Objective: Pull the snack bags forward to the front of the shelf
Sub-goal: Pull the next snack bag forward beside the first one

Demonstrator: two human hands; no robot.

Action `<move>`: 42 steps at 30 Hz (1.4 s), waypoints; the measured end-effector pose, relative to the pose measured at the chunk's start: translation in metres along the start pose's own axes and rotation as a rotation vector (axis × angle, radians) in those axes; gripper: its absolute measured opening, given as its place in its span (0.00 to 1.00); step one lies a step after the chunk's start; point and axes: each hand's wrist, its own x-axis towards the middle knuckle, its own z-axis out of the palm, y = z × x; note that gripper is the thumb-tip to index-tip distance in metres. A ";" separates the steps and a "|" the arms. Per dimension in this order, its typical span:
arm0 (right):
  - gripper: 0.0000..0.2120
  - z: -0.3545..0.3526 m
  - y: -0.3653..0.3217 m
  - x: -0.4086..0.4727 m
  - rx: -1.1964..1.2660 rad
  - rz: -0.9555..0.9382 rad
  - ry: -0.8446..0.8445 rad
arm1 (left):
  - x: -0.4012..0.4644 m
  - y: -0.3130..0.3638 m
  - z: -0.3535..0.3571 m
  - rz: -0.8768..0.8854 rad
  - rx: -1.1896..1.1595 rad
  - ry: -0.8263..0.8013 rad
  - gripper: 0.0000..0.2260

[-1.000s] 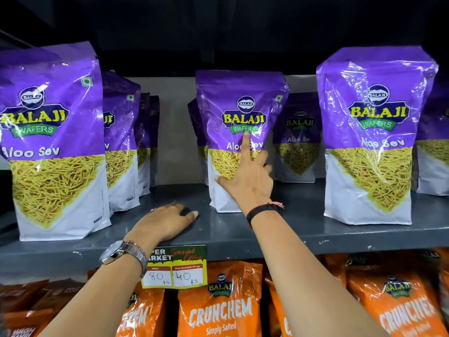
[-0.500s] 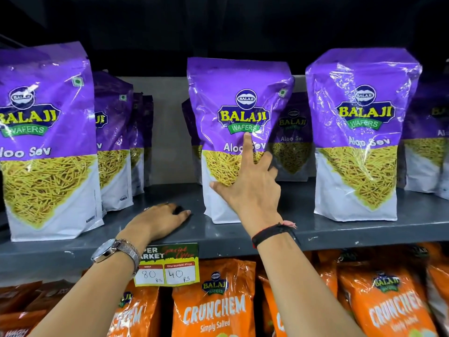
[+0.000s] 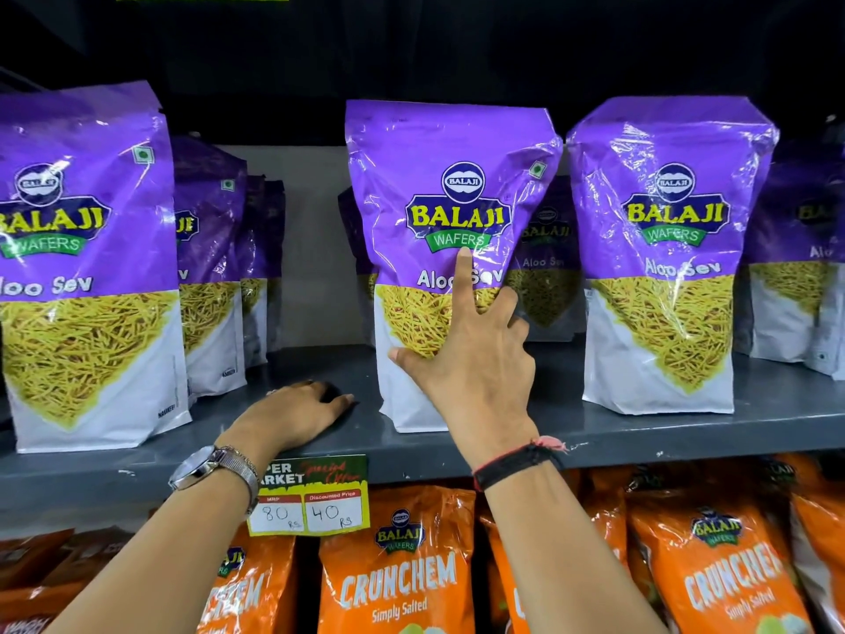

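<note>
Purple Balaji Aloo Sev bags stand upright on a grey shelf (image 3: 686, 432). The middle bag (image 3: 439, 189) stands near the shelf's front edge. My right hand (image 3: 475, 359) grips its right side, thumb and index finger spread on its front, other fingers wrapped behind. My left hand (image 3: 292, 414) rests palm down on the shelf just left of that bag, holding nothing. A left front bag (image 3: 87, 267) and a right front bag (image 3: 663, 249) stand at the front too. More purple bags (image 3: 544, 263) stand farther back behind them.
A price tag (image 3: 313, 496) reading 80 and 40 hangs on the shelf's front lip. Orange Crunchem bags (image 3: 398, 569) fill the lower shelf. Further purple bags (image 3: 210, 267) line up behind the left front bag, and others (image 3: 800, 267) stand at the far right.
The middle bag has come forward toward the shelf's front edge with my right hand on it. My left hand has stayed flat on the shelf.
</note>
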 end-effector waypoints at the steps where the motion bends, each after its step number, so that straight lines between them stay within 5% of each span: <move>1: 0.52 -0.001 0.000 -0.001 -0.002 0.002 0.000 | 0.000 0.000 0.000 0.000 0.003 -0.001 0.23; 23: 0.55 -0.017 -0.004 -0.023 0.020 -0.024 -0.001 | 0.000 0.000 -0.001 0.014 -0.007 0.005 0.23; 32: 0.45 0.004 0.003 -0.038 0.050 -0.072 -0.014 | 0.002 -0.004 0.000 0.026 -0.007 -0.004 0.22; 42: 0.45 0.009 0.005 -0.029 0.031 -0.072 -0.020 | 0.001 -0.002 -0.001 0.016 -0.009 -0.010 0.23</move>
